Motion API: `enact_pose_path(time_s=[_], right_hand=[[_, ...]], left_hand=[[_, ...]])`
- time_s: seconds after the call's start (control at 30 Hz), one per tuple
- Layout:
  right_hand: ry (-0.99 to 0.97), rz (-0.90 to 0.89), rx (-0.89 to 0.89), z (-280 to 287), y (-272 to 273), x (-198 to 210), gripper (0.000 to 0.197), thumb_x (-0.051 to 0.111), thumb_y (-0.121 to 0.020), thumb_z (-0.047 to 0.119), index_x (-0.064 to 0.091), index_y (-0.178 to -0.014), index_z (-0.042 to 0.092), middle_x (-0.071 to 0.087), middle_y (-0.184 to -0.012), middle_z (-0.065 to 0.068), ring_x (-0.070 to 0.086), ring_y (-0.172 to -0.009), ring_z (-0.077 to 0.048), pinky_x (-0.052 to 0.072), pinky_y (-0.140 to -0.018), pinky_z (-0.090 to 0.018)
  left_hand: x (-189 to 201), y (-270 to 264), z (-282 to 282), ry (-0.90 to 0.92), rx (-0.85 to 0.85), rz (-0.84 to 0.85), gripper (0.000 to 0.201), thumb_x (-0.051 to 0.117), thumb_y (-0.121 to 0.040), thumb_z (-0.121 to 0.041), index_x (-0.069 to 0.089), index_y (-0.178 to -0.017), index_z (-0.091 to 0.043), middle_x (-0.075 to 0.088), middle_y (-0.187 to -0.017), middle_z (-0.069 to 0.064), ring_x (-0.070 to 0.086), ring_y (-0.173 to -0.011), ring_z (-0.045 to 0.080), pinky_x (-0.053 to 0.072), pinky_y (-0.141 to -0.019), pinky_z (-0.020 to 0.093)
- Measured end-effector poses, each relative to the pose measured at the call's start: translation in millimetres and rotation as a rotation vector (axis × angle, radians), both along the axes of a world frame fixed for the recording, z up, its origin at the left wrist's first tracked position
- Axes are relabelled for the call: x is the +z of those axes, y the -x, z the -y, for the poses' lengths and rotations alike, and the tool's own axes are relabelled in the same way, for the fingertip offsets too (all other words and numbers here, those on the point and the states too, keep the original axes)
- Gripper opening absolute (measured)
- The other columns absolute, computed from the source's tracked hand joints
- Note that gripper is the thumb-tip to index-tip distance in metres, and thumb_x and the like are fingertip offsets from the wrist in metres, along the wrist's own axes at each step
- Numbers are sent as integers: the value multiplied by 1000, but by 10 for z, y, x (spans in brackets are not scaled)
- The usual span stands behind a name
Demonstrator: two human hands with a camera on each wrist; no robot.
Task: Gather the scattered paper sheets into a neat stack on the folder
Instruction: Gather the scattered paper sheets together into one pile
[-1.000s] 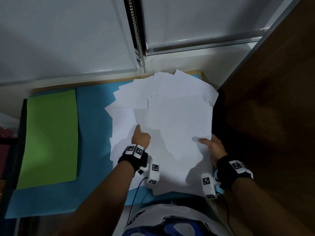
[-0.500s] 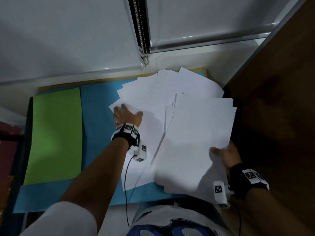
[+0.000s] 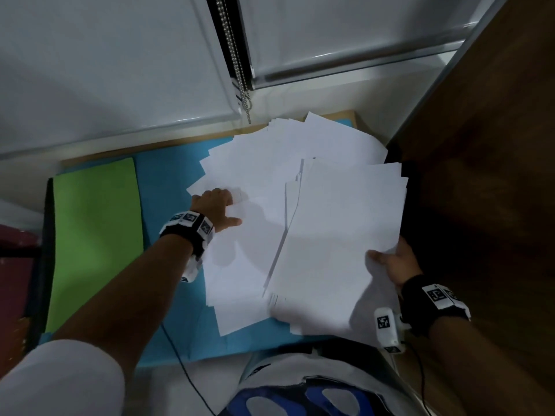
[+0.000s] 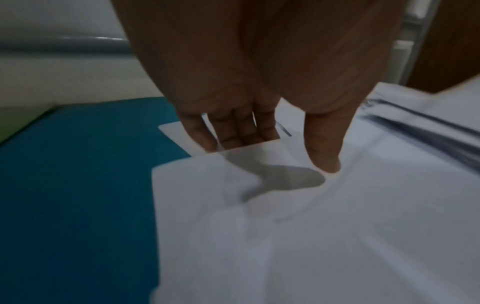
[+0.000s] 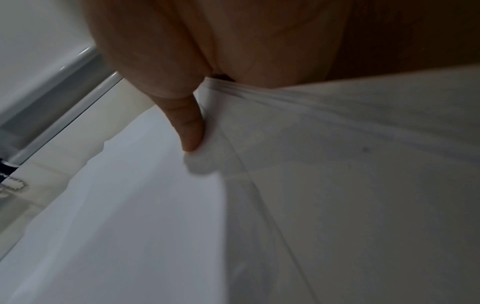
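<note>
A green folder (image 3: 93,235) lies flat at the left of the blue mat (image 3: 168,181). Loose white paper sheets (image 3: 285,151) are fanned out over the mat's right half. My left hand (image 3: 231,211) is at the pile's left edge. In the left wrist view its fingers (image 4: 241,133) reach under a sheet's (image 4: 233,185) edge while the thumb presses on top. My right hand (image 3: 387,259) holds a bundle of sheets (image 3: 339,235) by its right edge, raised over the pile. The thumb (image 5: 192,133) lies on top of the bundle (image 5: 337,164), with the fingers hidden beneath.
A window blind with a bead chain (image 3: 244,94) hangs behind the table. A dark brown wooden panel (image 3: 480,175) stands close on the right. The mat's near edge is by my body, and a dark red object (image 3: 15,280) sits off the left side.
My left hand let go of the bundle and reached out to the pile's left edge, then took hold of a sheet. The right hand carried the bundle up and to the right.
</note>
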State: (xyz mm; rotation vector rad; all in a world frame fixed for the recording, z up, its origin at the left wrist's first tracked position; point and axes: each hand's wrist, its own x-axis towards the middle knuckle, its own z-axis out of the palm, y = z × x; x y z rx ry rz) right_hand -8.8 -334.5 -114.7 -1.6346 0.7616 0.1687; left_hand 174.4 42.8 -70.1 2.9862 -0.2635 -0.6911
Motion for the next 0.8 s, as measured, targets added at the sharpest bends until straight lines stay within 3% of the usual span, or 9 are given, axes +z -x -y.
enact_pose_path(time_s=[0.07,0.13,0.23,0.3,0.43,0.53,0.63,0.7,0.8], right_hand=[[10,-6,9,-4,-10,2,64,79,-73,9,53,-131,10,62,-127,-13,59,-118,-32,42,-106,-57],[32,1,6,14,3,-56,73,82,-67,20,51,-133,11,61,-129,-12,58,-119,-32,42,-106,-57],[46,0,7,19,6,-62,73,83,-68,19,51,-134,13,61,-130,-11,58,-120,-32,42,-106,-56],[40,7,5,-8,3,5,67,80,-73,7,51,-133,11,62,-129,-13,59,-119,-32,43,-106,-55],[37,7,10,-22,-13,26,60,72,-78,-7,51,-132,8,61,-128,-15,59,-119,-33,43,-106,-54],[6,2,24,-11,-24,-21,61,72,-77,-8,53,-132,9,64,-126,-15,60,-116,-33,44,-105,-56],[-1,1,40,4,-26,-53,63,74,-75,-4,53,-132,11,65,-123,-13,61,-115,-33,45,-104,-56],[-1,9,54,-4,-17,-49,62,72,-77,-8,52,-133,10,64,-124,-14,60,-117,-33,44,-104,-55],[16,11,63,-28,-16,29,61,68,-79,-13,49,-135,4,61,-124,-14,59,-117,-32,45,-104,-49]], left_hand=[[36,0,-59,45,37,-130,51,75,-74,-47,55,-112,-17,63,-114,5,59,-108,27,46,-90,35],[44,61,-72,45,38,-190,57,76,-75,-42,54,-121,-16,61,-121,8,57,-111,28,45,-92,34],[37,205,-44,-124,-48,-70,69,74,-71,-51,48,-130,-25,44,-133,7,43,-123,31,40,-100,45],[18,306,-25,-144,-45,-51,72,75,-68,-51,46,-130,-26,38,-134,6,37,-125,32,41,-99,49],[-56,494,-74,20,63,-142,86,79,-67,-42,35,-138,-22,44,-128,9,50,-119,35,47,-97,47],[-60,586,-132,74,145,-172,74,80,-70,-37,38,-129,-19,49,-128,8,59,-110,32,50,-94,44],[-30,636,-155,20,173,-240,73,75,-75,-44,38,-132,-15,58,-127,11,59,-112,32,50,-94,42],[8,698,-147,-54,160,-254,74,71,-76,-51,42,-134,-16,56,-132,10,55,-120,31,48,-96,42],[7,857,-133,-156,125,-190,71,73,-71,-53,47,-131,-24,36,-143,3,37,-131,30,42,-99,51]])
